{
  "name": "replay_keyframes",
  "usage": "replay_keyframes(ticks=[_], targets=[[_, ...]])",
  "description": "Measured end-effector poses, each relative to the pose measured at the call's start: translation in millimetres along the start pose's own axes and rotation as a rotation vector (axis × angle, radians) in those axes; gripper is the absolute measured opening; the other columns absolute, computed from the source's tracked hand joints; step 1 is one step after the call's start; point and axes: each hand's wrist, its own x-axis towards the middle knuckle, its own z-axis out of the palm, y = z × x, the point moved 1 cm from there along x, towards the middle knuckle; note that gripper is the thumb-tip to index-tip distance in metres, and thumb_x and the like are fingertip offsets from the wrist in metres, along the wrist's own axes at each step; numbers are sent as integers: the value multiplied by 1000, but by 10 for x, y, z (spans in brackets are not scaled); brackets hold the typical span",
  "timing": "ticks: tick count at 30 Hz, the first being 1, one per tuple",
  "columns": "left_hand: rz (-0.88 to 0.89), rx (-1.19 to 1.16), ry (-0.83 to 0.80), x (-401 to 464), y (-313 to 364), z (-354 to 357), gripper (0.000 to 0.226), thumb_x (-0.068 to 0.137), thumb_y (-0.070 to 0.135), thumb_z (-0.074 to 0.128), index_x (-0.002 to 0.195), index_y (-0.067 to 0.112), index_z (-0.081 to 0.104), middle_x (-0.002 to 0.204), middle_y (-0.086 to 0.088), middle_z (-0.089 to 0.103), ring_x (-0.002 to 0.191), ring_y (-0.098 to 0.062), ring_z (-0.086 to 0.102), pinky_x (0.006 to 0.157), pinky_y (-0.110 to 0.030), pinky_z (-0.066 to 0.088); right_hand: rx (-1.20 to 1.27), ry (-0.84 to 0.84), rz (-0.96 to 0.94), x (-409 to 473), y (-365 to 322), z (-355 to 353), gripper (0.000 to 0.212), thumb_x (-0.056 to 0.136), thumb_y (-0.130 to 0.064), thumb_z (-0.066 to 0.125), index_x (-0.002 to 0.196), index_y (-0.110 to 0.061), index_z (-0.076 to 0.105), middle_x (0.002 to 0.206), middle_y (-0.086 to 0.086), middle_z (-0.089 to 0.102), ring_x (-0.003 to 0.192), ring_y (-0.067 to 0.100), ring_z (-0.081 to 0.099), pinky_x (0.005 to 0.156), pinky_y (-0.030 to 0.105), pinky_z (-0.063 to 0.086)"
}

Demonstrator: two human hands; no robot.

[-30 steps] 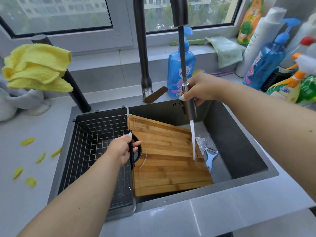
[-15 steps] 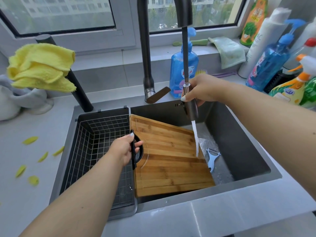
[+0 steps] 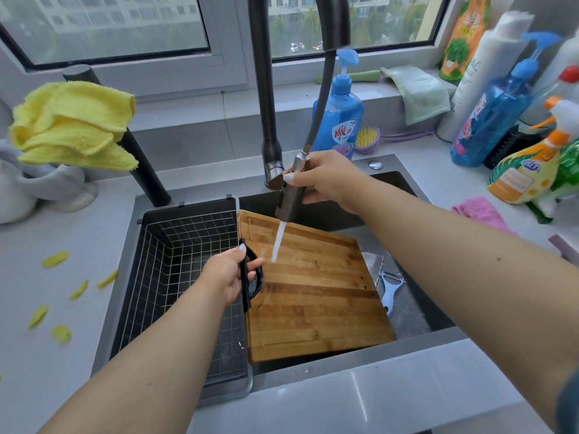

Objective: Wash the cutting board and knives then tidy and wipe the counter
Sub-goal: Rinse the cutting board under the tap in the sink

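A wet bamboo cutting board (image 3: 316, 296) lies tilted in the dark sink (image 3: 416, 336). My left hand (image 3: 230, 274) grips its black handle at the left edge. My right hand (image 3: 326, 180) holds the pull-out faucet sprayer (image 3: 293, 189) above the board's far left part, and water runs onto the wood. Beside the board's right edge, on the sink floor, lie a knife blade (image 3: 372, 263), mostly hidden, and a pale blue peeler (image 3: 388, 288).
A black wire basket (image 3: 175, 277) fills the sink's left side. Yellow peel scraps (image 3: 56, 296) dot the left counter below a yellow cloth (image 3: 72, 123) hung on a black post. Blue soap bottle (image 3: 340, 117), spray bottles (image 3: 532, 170) and a pink cloth (image 3: 479, 213) crowd the right.
My right hand has swung the sprayer leftward, so the water now lands on the board's upper left instead of near its right edge. My left hand keeps its grip.
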Motion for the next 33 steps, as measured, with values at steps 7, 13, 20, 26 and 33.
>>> replay_keyframes(ticks=[7, 13, 20, 26, 33], targets=[[5, -10, -7, 19, -9, -17, 28, 101, 18, 43, 124, 5, 55, 110, -11, 67, 83, -16, 69, 42, -18, 48, -13, 96, -90, 131, 14, 43, 23, 89, -19, 67, 111, -14, 62, 108, 5, 64, 103, 17, 61, 87, 29, 55], [4, -18, -11, 13, -7, -14, 24, 101, 17, 43, 119, 6, 56, 105, -11, 68, 82, -15, 69, 41, -17, 46, -111, 112, -137, 148, 33, 29, 26, 89, -23, 66, 112, -11, 63, 107, 7, 66, 100, 17, 63, 87, 31, 55], [18, -26, -20, 17, -12, -7, 23, 102, 16, 42, 115, 5, 57, 100, -10, 67, 78, -15, 67, 37, -16, 41, -358, 175, -92, 119, 116, -302, 28, 87, -30, 69, 107, -13, 63, 101, 4, 65, 95, 17, 61, 90, 40, 55], [15, -27, -11, 8, -15, 0, 23, 101, 17, 43, 115, 6, 58, 102, -11, 68, 76, -15, 68, 38, -16, 42, -214, 101, -37, 52, 85, -181, 28, 86, -25, 70, 109, -11, 63, 103, 5, 66, 98, 18, 64, 85, 35, 57], [12, -31, 5, 5, -11, 12, 23, 101, 17, 43, 116, 6, 58, 98, -8, 68, 77, -15, 67, 37, -16, 42, -93, -24, 28, -73, 13, -68, 30, 86, -21, 70, 113, -9, 61, 107, 7, 67, 98, 21, 67, 84, 37, 58]])
